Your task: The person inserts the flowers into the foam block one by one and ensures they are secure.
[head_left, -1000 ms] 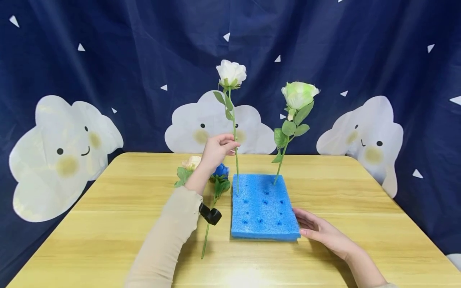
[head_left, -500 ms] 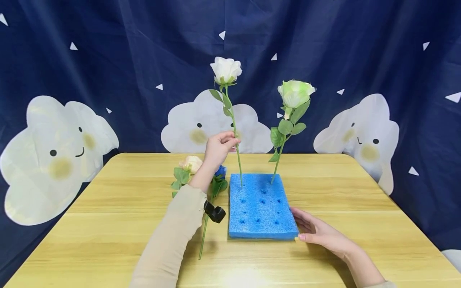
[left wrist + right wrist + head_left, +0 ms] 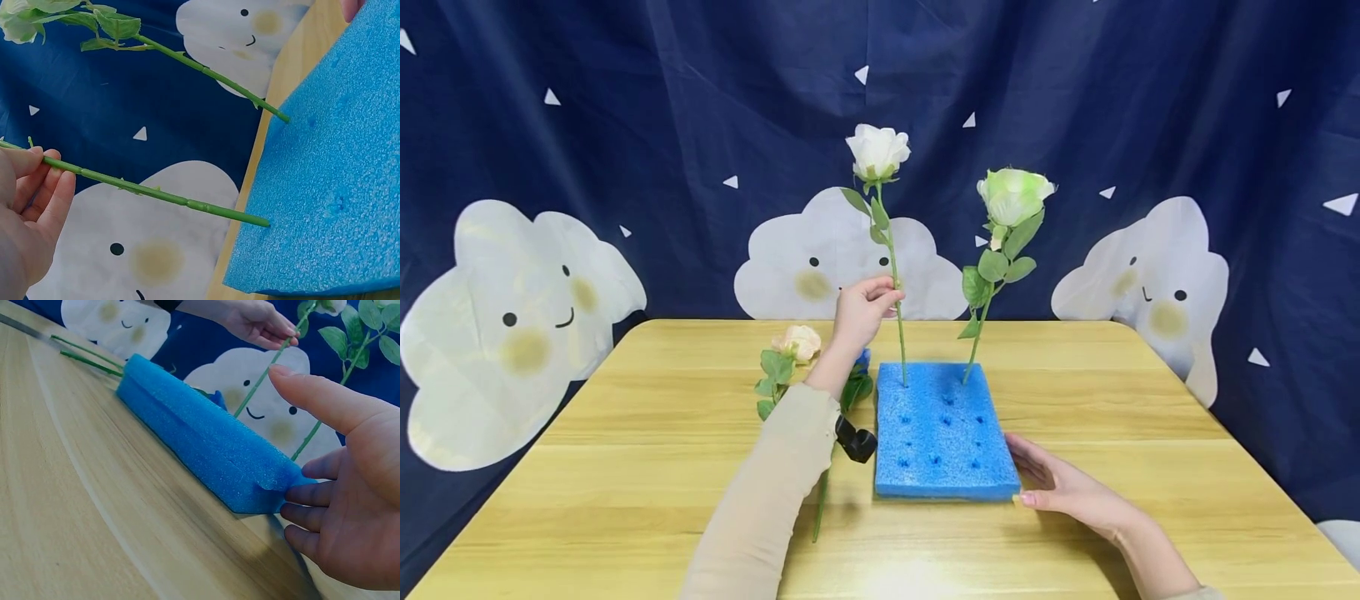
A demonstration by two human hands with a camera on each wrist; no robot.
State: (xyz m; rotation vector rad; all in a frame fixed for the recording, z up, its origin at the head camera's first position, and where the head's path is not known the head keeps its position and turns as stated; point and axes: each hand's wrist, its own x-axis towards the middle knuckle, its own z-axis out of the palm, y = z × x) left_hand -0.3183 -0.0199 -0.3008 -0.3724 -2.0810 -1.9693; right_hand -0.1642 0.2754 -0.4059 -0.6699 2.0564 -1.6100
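Note:
My left hand (image 3: 863, 312) pinches the green stem of an upright white artificial rose (image 3: 877, 153) between thumb and fingers. The lower end of that stem (image 3: 169, 197) meets the top of a blue foam block (image 3: 925, 475) near its back left corner; how deep it sits I cannot tell. A second rose, white and green (image 3: 1013, 197), stands in the block's back right part, leaning slightly right. Beside the block's right side is my right hand (image 3: 362, 506), thumb raised and fingers loosely extended, fingertips against the foam. Several small holes dot the block's top.
Left of the block lie a cream rose (image 3: 797, 342) and a blue rose (image 3: 862, 360), partly hidden by my left arm. Their stems point toward the front of the wooden table (image 3: 587, 500). A dark curtain (image 3: 685, 100) with clouds hangs behind.
The white rose's stem end has shifted toward the block's back edge, where it now meets the foam. My left hand moved slightly along with it. The right hand stays by the block.

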